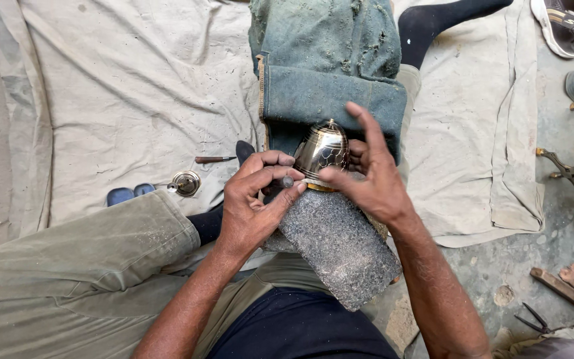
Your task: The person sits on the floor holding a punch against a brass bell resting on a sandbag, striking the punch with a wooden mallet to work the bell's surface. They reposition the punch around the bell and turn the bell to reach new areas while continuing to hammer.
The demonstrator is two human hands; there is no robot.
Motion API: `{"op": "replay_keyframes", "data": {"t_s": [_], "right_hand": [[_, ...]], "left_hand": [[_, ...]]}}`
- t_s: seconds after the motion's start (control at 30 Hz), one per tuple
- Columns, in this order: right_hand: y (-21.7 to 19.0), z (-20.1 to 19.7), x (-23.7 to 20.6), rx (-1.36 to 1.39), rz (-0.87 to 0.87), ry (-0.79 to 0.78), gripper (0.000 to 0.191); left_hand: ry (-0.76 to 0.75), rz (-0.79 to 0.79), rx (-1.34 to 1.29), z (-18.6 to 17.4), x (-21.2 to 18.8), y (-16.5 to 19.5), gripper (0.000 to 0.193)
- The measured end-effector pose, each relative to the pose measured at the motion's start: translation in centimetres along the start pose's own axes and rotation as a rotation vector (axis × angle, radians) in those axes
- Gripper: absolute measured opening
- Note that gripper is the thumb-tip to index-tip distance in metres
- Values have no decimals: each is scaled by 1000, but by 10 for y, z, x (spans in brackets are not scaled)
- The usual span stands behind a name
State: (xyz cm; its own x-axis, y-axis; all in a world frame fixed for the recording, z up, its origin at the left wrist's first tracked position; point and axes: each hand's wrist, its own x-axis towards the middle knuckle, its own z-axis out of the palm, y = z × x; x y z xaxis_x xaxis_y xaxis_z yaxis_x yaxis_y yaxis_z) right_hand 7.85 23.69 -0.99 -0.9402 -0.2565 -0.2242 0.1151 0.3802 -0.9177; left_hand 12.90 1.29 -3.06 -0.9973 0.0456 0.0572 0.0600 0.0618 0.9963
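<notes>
Left hand (254, 203) fingers curled, pinching small metal tool (287, 181) against brass bell (322, 154); right hand (367, 176) spread, steadying bell on stone block (340, 246).

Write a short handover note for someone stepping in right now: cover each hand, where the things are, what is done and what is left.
Left hand: fingers pinch a small metal tool, tip against the brass bell.
Right hand: steadies the bell from its right side, forefinger raised.
The bell lies on a grey stone block on the lap, its top against a folded blue cloth.
Spare tool and a small brass piece lie on the sheet to the left.
Done: a line pattern shows on the bell's near side.
Left: the far side is hidden; check it.
</notes>
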Motion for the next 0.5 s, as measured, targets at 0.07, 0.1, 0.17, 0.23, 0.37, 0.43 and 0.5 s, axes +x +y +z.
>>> {"op": "replay_keyframes", "data": {"t_s": [0.07,0.1,0.17,0.23,0.37,0.43,0.5], "right_hand": [[-3,-1,5,-29,-22,-48,108],[-3,-3,9,30,-33,-84,110],[0,-9,16,179,-41,-163,114],[7,-14,21,358,-48,-246,117],[20,-19,21,331,-64,-266,108],[23,-19,22,391,-78,-299,105],[23,-18,24,489,11,-352,106]], "left_hand": [[-3,6,11,0,0,1,19],[-1,10,18,0,0,2,19],[-11,-33,-6,0,0,4,18],[-24,-30,-33,0,0,6,18],[-38,4,-18,1,-1,7,18],[-32,-1,3,3,-2,6,17],[-26,-1,16,4,-2,5,17]]}}
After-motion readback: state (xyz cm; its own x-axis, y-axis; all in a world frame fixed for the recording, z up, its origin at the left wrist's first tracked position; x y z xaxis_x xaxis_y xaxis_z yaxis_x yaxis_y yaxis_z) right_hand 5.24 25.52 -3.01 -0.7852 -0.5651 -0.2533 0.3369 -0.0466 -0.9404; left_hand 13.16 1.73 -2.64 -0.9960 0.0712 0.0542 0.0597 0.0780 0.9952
